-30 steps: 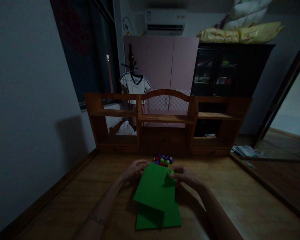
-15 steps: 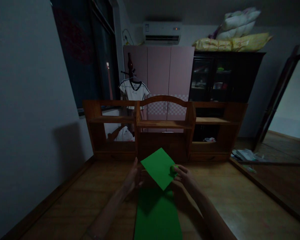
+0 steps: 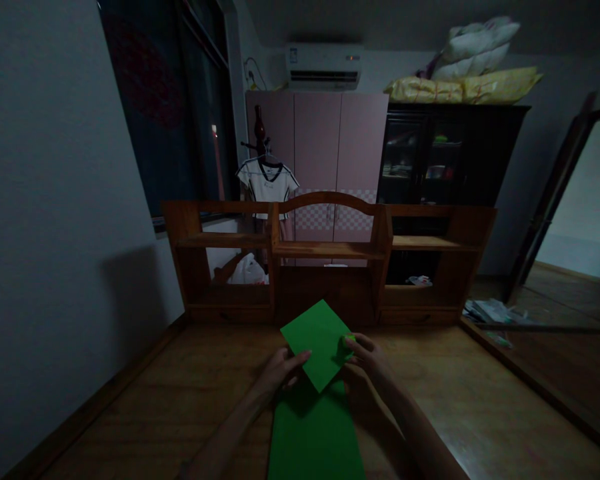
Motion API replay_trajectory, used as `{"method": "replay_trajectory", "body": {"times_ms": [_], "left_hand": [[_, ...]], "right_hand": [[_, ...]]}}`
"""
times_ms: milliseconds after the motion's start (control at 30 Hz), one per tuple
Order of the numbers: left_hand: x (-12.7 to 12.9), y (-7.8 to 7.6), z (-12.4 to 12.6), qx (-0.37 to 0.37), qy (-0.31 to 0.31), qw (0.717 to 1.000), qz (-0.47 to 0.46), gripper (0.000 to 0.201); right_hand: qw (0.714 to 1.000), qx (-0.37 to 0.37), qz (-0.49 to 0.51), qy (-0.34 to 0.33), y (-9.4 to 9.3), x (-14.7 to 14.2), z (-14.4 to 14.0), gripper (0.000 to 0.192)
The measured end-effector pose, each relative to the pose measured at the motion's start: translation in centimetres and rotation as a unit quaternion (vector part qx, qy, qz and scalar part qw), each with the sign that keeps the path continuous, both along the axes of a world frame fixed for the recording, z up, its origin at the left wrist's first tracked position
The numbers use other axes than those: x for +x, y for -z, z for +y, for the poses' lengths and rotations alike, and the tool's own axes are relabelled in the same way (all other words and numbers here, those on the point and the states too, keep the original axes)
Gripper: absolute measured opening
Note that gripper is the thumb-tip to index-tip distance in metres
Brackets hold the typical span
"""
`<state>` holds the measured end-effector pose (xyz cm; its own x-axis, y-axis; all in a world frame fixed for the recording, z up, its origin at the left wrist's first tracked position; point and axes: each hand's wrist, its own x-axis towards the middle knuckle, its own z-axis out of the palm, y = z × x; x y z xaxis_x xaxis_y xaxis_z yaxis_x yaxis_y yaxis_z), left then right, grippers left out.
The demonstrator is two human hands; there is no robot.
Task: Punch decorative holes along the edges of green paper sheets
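A square green sheet of paper (image 3: 320,333) is held up, turned cornerwise, between my two hands. My left hand (image 3: 281,368) grips its lower left edge, thumb on the front and fingers behind. At the right corner, my right hand (image 3: 365,353) pinches the sheet together with a small green object (image 3: 349,341), whose kind I cannot make out. Beneath them a larger green sheet (image 3: 315,440) lies flat on the wooden desk, its far part shaded and partly covered by the held sheet.
The wooden desktop (image 3: 460,393) spreads to both sides. A wooden shelf unit (image 3: 330,249) stands along its far edge. On the left is a white wall (image 3: 65,200); papers and plastic (image 3: 495,311) lie beyond the desk's right edge.
My left hand has moved right and closed on the lower left edge of the square sheet. The sheet has dipped slightly; my right hand keeps its hold.
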<state>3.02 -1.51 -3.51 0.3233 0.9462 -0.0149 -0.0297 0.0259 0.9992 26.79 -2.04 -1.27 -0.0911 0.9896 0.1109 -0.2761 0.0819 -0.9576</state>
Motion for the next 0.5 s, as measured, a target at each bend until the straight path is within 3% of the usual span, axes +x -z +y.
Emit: {"method": "replay_trajectory", "body": {"times_ms": [267,500], "left_hand": [[0.2,-0.2,0.0,0.013,0.002,1.000,0.008,0.044],[0.3,0.3,0.3,0.021,-0.036,0.999,0.018,0.045]], "right_hand": [[1.000,-0.003,0.007,-0.012,-0.1,-0.2,-0.2,0.032],[1.000,0.003,-0.005,-0.005,0.7,-0.1,0.4,0.034]]}}
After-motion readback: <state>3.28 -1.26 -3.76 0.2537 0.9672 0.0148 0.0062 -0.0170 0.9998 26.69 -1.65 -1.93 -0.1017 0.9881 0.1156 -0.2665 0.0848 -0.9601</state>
